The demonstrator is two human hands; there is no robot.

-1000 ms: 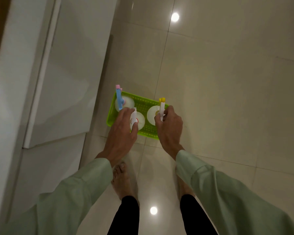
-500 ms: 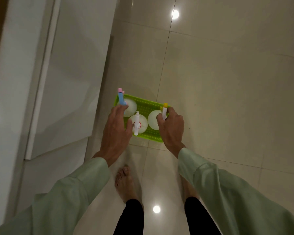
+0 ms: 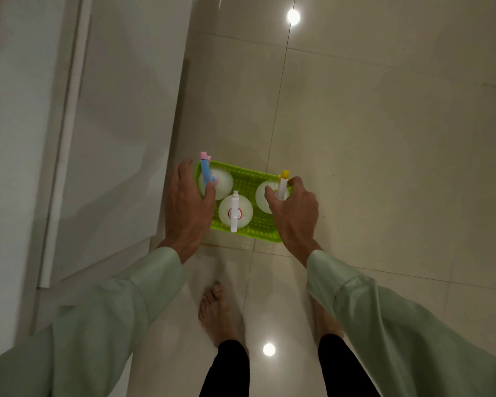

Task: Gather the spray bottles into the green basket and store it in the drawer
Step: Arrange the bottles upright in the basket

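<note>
The green basket (image 3: 249, 181) is held level in front of me, over the tiled floor. Three white round spray bottles stand in it: one with a blue and pink head (image 3: 205, 170) at the left, one with a white head (image 3: 234, 211) in the middle near side, and one with a white and yellow head (image 3: 282, 184) at the right. My left hand (image 3: 188, 207) grips the basket's left end, thumb inside by the blue bottle. My right hand (image 3: 295, 216) grips the right end, fingers around the yellow-tipped bottle's side.
White glossy cabinet fronts (image 3: 121, 138) run along the left, their lower edge close to my left arm. Beige polished floor tiles (image 3: 384, 138) spread ahead and to the right. My bare feet (image 3: 215, 310) are below the basket.
Both hands have slid outward from the basket's near side to its two ends. The basket has shifted slightly right, and my left foot has stepped forward.
</note>
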